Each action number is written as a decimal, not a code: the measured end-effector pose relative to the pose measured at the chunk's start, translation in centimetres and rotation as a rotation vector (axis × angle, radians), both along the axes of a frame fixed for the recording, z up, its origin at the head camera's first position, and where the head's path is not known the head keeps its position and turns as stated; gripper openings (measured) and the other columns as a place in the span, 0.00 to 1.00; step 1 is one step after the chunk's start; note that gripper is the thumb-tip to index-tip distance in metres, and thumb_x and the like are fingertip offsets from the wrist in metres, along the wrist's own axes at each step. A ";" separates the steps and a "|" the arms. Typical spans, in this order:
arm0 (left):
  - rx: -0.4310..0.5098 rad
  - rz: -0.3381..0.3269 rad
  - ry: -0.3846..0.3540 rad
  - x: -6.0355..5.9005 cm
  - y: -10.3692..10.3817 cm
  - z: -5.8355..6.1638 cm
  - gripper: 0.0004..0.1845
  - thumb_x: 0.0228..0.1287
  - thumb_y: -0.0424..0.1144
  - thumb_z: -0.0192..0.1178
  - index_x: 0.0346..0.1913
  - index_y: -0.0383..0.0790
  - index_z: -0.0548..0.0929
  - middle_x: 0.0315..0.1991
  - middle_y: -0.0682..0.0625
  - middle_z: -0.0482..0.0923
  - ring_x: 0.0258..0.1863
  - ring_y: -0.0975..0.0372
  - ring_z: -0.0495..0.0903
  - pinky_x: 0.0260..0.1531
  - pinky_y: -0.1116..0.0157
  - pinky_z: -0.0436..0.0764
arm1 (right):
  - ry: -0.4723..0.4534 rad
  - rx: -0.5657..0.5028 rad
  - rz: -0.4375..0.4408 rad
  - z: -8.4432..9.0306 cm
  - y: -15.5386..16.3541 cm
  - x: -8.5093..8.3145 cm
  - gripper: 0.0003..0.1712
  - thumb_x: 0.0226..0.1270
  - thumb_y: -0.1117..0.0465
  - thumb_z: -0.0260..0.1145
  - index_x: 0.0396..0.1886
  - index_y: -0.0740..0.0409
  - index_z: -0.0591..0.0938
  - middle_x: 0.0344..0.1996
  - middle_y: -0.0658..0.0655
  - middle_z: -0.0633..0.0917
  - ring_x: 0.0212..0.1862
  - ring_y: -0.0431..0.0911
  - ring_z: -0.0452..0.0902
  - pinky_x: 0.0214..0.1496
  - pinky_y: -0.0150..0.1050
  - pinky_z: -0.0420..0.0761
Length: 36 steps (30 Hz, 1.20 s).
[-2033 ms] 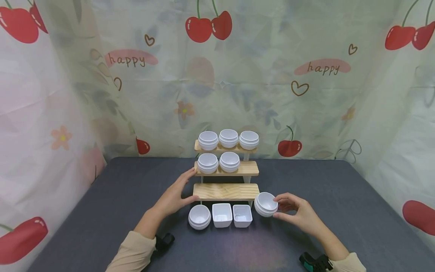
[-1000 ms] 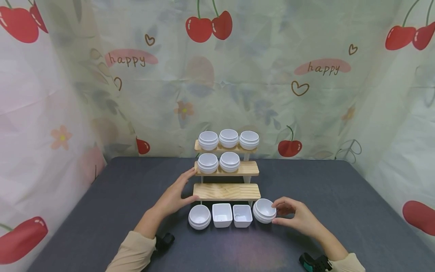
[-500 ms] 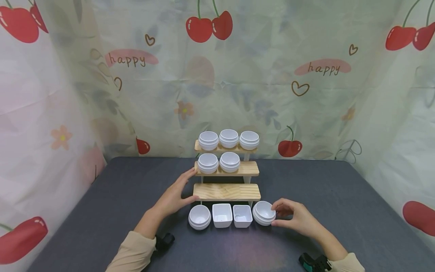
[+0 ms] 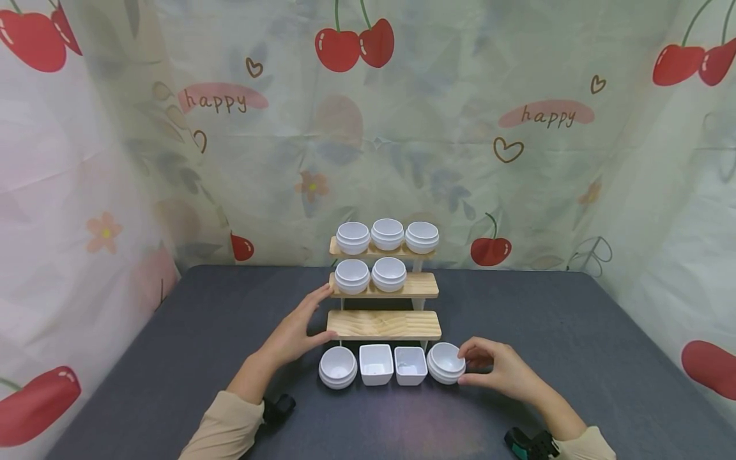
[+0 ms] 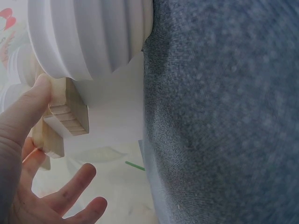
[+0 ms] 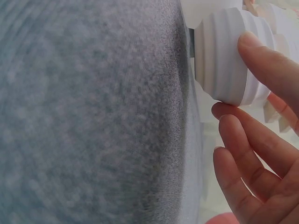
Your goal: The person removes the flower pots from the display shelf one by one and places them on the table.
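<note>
My right hand (image 4: 501,367) pinches a round ribbed white bowl (image 4: 440,372) between thumb and fingers. In the right wrist view, the thumb presses the side of this bowl (image 6: 224,58). It sits on the dark cloth at the right end of a front row. That row also has a square white dish (image 4: 376,375), a smaller squarish white dish (image 4: 411,374) and another round bowl (image 4: 337,377). My left hand (image 4: 292,331) touches the left ends of a three-tier wooden stand (image 4: 382,326), thumb at the lowest board, fingers spread.
Three round white bowls (image 4: 388,237) line the stand's top board. Two more round bowls (image 4: 352,283) occupy the left and middle of the second board. The lowest board is bare wood. A patterned cloth (image 4: 437,115) hangs behind the dark tabletop (image 4: 517,306).
My right hand has brought the round bowl down and slightly left, from beside the lowest board to the end of the front row. My left hand has stayed on the stand.
</note>
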<state>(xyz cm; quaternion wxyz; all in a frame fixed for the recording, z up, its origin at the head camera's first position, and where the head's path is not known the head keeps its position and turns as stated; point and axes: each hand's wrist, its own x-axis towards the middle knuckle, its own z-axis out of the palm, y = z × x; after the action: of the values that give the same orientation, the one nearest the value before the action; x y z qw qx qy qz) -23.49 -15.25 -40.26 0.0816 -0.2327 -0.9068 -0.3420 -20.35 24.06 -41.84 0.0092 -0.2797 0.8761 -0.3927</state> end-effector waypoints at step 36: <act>-0.005 0.000 0.002 0.0 -0.1 -0.1 0.44 0.53 0.41 0.68 0.71 0.45 0.56 0.73 0.46 0.53 0.67 0.50 0.65 0.62 0.52 0.71 | -0.063 0.035 0.015 0.0 0.0 -0.1 0.20 0.48 0.51 0.74 0.39 0.54 0.79 0.36 0.53 0.82 0.35 0.33 0.79 0.37 0.30 0.83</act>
<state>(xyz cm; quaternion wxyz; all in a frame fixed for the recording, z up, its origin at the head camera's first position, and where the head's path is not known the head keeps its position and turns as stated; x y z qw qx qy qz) -23.53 -15.38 -40.38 0.0818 -0.2334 -0.9075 -0.3395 -20.49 24.01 -41.84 0.0446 -0.2736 0.8799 -0.3858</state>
